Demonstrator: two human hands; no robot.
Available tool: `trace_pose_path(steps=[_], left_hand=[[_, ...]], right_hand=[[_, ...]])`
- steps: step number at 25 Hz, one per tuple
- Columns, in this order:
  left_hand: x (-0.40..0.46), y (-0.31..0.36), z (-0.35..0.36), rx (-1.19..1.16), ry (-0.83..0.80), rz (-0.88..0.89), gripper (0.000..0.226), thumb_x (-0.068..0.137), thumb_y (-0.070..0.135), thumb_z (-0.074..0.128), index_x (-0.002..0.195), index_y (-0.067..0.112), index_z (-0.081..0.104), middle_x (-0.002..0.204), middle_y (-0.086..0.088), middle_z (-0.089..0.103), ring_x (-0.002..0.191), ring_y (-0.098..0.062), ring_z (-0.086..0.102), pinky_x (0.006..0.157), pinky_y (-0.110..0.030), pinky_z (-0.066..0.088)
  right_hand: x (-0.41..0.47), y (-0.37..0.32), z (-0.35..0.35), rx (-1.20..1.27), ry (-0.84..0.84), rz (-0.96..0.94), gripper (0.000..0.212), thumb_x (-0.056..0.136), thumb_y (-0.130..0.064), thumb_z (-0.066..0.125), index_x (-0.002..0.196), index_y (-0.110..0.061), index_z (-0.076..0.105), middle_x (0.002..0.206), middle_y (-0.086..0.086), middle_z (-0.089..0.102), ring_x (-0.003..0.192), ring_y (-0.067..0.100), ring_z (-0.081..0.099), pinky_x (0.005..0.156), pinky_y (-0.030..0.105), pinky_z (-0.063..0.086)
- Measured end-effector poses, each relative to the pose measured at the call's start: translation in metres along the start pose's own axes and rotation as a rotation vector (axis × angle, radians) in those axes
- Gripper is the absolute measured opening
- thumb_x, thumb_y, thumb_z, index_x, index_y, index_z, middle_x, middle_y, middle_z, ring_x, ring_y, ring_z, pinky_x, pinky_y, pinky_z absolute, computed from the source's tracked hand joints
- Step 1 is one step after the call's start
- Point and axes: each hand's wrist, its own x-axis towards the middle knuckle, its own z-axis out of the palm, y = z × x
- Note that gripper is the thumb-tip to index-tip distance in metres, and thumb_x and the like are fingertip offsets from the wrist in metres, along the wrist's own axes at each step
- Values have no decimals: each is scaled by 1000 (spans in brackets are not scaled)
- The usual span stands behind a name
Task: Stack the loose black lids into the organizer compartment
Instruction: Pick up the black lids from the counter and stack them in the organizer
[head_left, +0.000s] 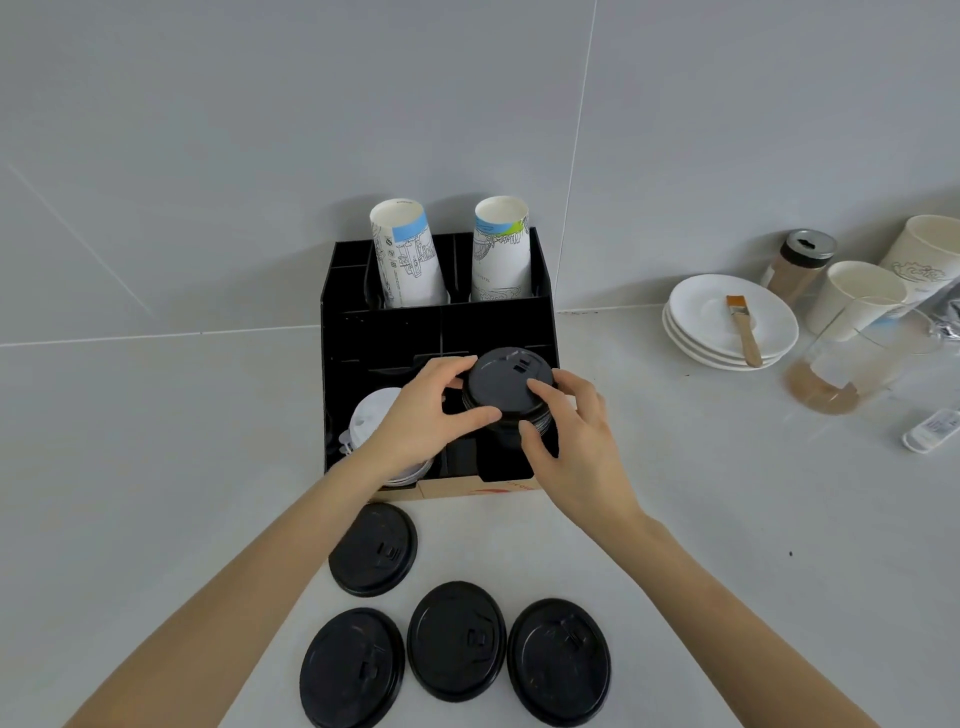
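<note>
A black organizer (343, 332) stands against the wall. In its front right compartment sits a stack of black lids (506, 389). My left hand (421, 415) grips the stack's top lid from the left, and my right hand (571, 436) grips it from the right and front. Several loose black lids lie flat on the counter in front: one (373, 556) just below the organizer, and three in a row nearer me (353, 667), (457, 640), (558, 661). White lids (371, 415) fill the front left compartment, partly hidden by my left hand.
Two printed paper cup stacks (408, 254), (501, 249) stand in the organizer's back row. To the right are stacked white saucers (691, 317) with a brush (744, 328), a shaker jar (802, 265), paper cups (857, 296), a clear glass (852, 364) and a small white packet (932, 428).
</note>
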Motion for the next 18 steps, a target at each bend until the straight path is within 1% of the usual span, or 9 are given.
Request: trace_pose_path(steps=[2,4,7,10,12,15,16,18], left_hand=[[10,-2,-7,27,-82,3,62,77,22,66,131,15,36,134,-2,43,108,-7,42,91,-23,31],[20,-4,-10,42,-152,13,61,78,21,65,131,16,36,135,-2,45,110,-7,42,94,-25,32],[31,-8,-11,69,-228,14,62,78,20,64,132,17,34,136,-4,45,113,-7,40,98,-26,33],[37,-14,-11,88,-285,5,63,79,19,63,133,18,32,138,-3,43,116,-7,37,100,-27,31],[38,-16,-10,87,-296,5,64,79,19,64,134,18,31,138,-1,41,117,-7,35,101,-25,29],[37,-18,-6,95,-284,27,67,78,18,66,134,17,30,136,-1,41,114,-2,30,96,-14,23],[37,-18,-4,105,-275,35,67,78,18,66,134,16,30,137,-3,40,115,-3,29,96,-14,22],[38,-19,-1,128,-254,49,66,78,18,65,134,15,30,139,-4,40,121,-8,30,100,-20,23]], right_hand=[[2,7,-1,-17,3,-7,39,85,-11,54,124,-11,45,132,13,39,120,25,39,89,23,34],[6,12,-1,-12,-6,27,38,85,-13,57,121,-13,48,129,12,38,118,22,39,87,21,33],[9,16,3,4,-11,71,35,83,-16,60,117,-14,50,125,11,37,116,20,39,83,22,35],[11,18,9,-32,12,59,34,81,-15,62,114,-12,51,121,14,39,112,23,40,77,25,37],[12,18,14,-58,22,49,34,80,-13,63,112,-10,52,119,17,41,109,25,42,74,26,39],[12,19,21,-94,16,29,31,80,-11,63,109,-7,54,116,19,43,105,28,45,73,27,40],[12,19,22,-96,11,32,30,80,-11,62,109,-7,54,115,19,43,104,28,45,72,27,40],[13,21,23,-84,10,51,29,81,-10,61,109,-8,53,115,18,43,104,28,45,72,27,40]])
